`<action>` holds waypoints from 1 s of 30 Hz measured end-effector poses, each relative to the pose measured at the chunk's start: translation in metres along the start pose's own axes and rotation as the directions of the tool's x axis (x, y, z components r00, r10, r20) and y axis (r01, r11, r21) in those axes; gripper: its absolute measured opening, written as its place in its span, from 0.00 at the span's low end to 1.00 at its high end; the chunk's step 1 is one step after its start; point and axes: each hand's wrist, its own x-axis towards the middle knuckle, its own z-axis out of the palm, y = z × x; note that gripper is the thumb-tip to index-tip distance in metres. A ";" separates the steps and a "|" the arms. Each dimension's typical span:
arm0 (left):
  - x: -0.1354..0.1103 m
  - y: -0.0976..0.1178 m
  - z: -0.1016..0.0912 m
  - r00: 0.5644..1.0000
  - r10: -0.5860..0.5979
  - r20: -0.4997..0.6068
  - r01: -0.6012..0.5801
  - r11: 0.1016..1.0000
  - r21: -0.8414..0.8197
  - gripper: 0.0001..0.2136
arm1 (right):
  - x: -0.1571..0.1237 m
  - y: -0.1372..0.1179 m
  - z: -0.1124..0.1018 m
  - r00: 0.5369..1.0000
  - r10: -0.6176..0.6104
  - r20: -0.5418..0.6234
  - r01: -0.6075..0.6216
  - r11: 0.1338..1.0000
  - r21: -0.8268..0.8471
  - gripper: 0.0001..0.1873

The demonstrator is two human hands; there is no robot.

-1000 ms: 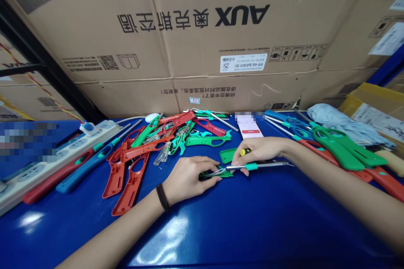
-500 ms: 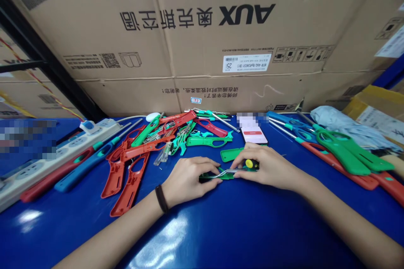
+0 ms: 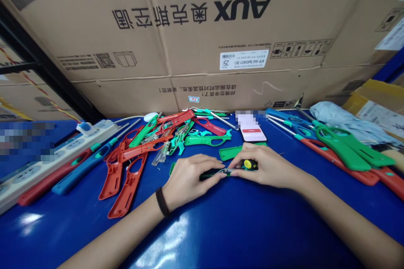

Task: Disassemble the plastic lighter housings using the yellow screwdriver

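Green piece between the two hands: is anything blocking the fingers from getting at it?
Nothing visible does. The left hand and right hand both hold the green piece on the blue table. The right hand also holds a yellow-capped tool. The other loose parts lie behind, apart.

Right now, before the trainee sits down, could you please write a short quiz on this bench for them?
1. True or false: the phone lies on the blue table beyond the right hand.
2. Which hand holds the yellow-capped tool? A) left hand B) right hand C) neither
3. Fill in: the left hand, with a ____ band on its wrist, holds the small green piece down on the table.

Key: 1 true; 2 B; 3 black.
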 end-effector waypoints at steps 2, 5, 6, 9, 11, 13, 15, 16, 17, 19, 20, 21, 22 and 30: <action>0.001 0.001 0.000 1.000 -0.010 0.009 0.010 1.000 -0.001 0.08 | 0.000 -0.001 0.000 1.000 -0.006 -0.010 0.006 1.000 -0.002 0.11; 0.002 0.001 0.000 0.999 -0.018 0.034 0.018 1.000 0.001 0.08 | 0.000 -0.002 0.001 1.000 -0.014 -0.027 0.014 1.000 -0.003 0.11; 0.003 0.001 0.000 0.999 -0.014 0.043 0.014 1.000 0.002 0.08 | -0.001 -0.002 0.001 0.999 -0.016 -0.033 0.016 1.000 -0.004 0.11; 0.004 0.000 0.000 0.998 -0.010 0.065 0.009 1.000 0.007 0.08 | -0.001 -0.003 0.001 0.999 -0.021 -0.032 0.020 1.000 -0.010 0.11; 0.004 0.000 0.000 0.997 -0.012 0.071 0.012 1.000 0.005 0.08 | -0.001 -0.004 0.001 1.000 -0.024 -0.017 0.024 1.000 -0.018 0.11; 0.004 0.001 0.001 0.998 -0.002 0.064 0.003 1.000 -0.006 0.07 | 0.000 -0.004 -0.001 1.000 -0.025 0.002 0.026 0.999 -0.024 0.12; 0.004 0.001 0.001 0.999 0.017 0.047 -0.016 1.000 -0.021 0.05 | 0.001 -0.005 -0.002 1.000 -0.021 0.021 0.022 0.999 -0.028 0.12; 0.004 0.001 0.001 0.999 0.025 0.036 -0.024 0.999 -0.024 0.05 | 0.002 -0.005 -0.002 0.999 -0.018 0.032 0.019 0.999 -0.028 0.12; 0.003 0.001 0.002 0.999 0.034 0.027 -0.033 0.999 -0.025 0.04 | 0.003 -0.006 -0.003 0.999 -0.015 0.043 0.016 0.999 -0.029 0.12; 0.003 0.001 0.003 0.998 0.056 0.016 -0.056 0.998 -0.009 0.04 | 0.004 -0.006 -0.003 0.998 -0.012 0.062 0.014 0.999 -0.030 0.12; 0.002 0.001 0.003 0.997 0.070 0.016 -0.070 0.998 0.003 0.04 | 0.004 -0.006 -0.004 0.997 -0.013 0.070 0.015 0.999 -0.031 0.12; 0.002 0.000 0.003 0.996 0.084 0.019 -0.084 0.996 0.014 0.05 | 0.004 -0.007 -0.004 0.997 -0.016 0.075 0.019 0.999 -0.031 0.12; 0.002 0.000 0.003 0.995 0.096 0.022 -0.096 0.995 0.022 0.05 | 0.003 -0.007 -0.004 0.997 -0.020 0.076 0.022 0.999 -0.031 0.12; 0.004 -0.002 -0.007 0.995 0.084 0.058 -0.085 0.996 0.031 0.07 | 0.002 -0.005 -0.002 1.000 -0.021 0.014 0.021 0.999 -0.029 0.12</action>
